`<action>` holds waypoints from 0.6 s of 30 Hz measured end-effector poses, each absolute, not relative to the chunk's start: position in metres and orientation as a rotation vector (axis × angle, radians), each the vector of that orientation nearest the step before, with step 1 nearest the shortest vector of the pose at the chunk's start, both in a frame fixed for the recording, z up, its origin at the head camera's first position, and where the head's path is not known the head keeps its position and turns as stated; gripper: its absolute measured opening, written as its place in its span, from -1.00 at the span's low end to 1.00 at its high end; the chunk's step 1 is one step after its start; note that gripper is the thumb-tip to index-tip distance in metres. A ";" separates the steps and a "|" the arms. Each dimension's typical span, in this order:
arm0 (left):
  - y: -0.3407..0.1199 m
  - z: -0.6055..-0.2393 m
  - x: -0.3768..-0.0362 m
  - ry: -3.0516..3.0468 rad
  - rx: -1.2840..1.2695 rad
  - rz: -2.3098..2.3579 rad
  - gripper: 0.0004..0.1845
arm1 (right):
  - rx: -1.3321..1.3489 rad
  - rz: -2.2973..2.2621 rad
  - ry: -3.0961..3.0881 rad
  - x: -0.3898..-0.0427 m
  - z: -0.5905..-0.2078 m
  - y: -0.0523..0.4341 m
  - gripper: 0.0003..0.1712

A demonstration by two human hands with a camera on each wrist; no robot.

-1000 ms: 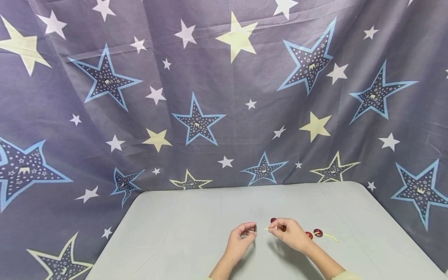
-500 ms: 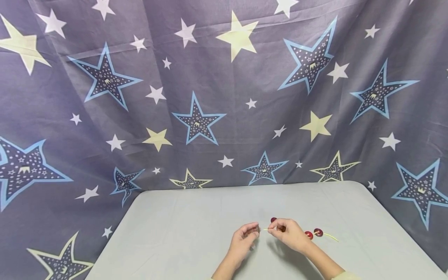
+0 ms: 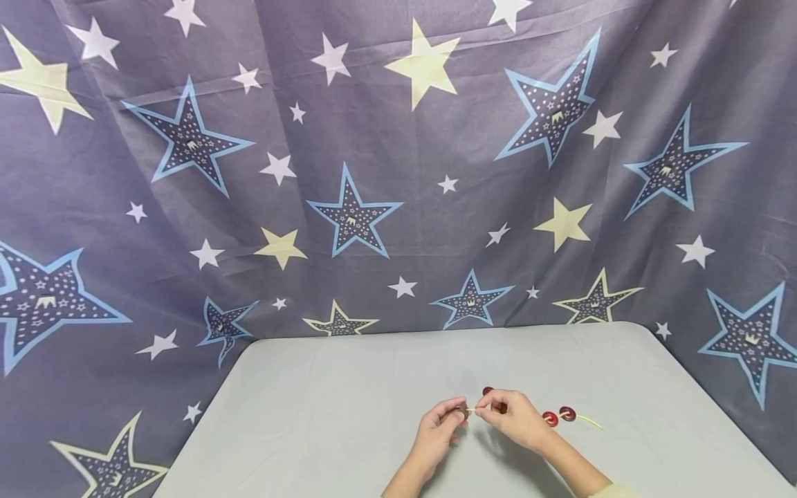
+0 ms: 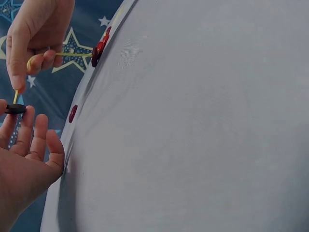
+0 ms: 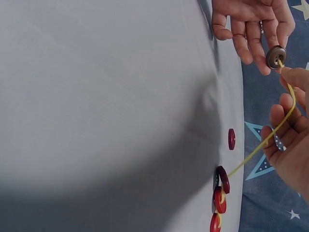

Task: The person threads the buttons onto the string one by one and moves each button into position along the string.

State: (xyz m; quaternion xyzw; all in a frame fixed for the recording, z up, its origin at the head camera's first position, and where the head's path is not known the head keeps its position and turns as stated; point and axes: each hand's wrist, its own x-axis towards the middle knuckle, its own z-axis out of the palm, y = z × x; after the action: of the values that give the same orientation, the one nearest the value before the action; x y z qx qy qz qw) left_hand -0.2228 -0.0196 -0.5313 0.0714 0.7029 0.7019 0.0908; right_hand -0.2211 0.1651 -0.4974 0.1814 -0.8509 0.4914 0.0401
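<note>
My left hand [image 3: 436, 430] pinches a dark brown button [image 5: 272, 54] between thumb and fingertips, its other fingers spread loosely. Facing it, my right hand [image 3: 518, 418] pinches a yellow string [image 5: 256, 152] near its end. In the right wrist view the string's tip is at the button's holes; whether it passes through cannot be seen. From my right hand the string runs down to several strung buttons on the table, among them a red button [image 5: 220, 199] and a dark red button [image 5: 223, 180].
A loose dark red button [image 5: 231, 139] lies on the light grey table [image 3: 324, 415], just beyond my right hand. The string's other end [image 3: 591, 422] trails on the tabletop to the right. A star-patterned curtain [image 3: 373, 138] hangs behind the table.
My left hand has moved right with the brown button, closing the gap to the string's end. The button has turned a little. My right hand has stayed nearly still.
</note>
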 end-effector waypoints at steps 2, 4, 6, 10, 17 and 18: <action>-0.019 -0.531 -0.223 2.089 0.210 2.081 -0.62 | 0.554 1.501 -2.609 -0.221 -0.498 0.165 -0.90; -0.019 -0.531 -0.222 2.092 0.216 2.082 -0.62 | 0.550 1.502 -2.612 -0.222 -0.499 0.165 -0.90; -0.018 -0.530 -0.222 2.094 0.220 2.081 -0.62 | 0.546 1.511 -2.614 -0.222 -0.499 0.164 -0.90; -0.018 -0.530 -0.222 2.094 0.224 2.072 -0.61 | 0.529 1.540 -2.615 -0.222 -0.500 0.164 -0.91; -0.016 -0.531 -0.222 2.086 0.197 2.075 -0.64 | 0.538 1.512 -2.621 -0.222 -0.500 0.164 -0.88; -0.016 -0.530 -0.221 2.083 0.199 2.079 -0.64 | 0.541 1.505 -2.622 -0.222 -0.500 0.164 -0.88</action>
State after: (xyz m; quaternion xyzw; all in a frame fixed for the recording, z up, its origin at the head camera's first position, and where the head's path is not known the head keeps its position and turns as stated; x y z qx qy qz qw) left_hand -0.2214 -0.0156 -0.5304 0.0671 0.7029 0.7016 0.0956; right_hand -0.2219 0.1640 -0.5001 0.1760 -0.8532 0.4896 0.0350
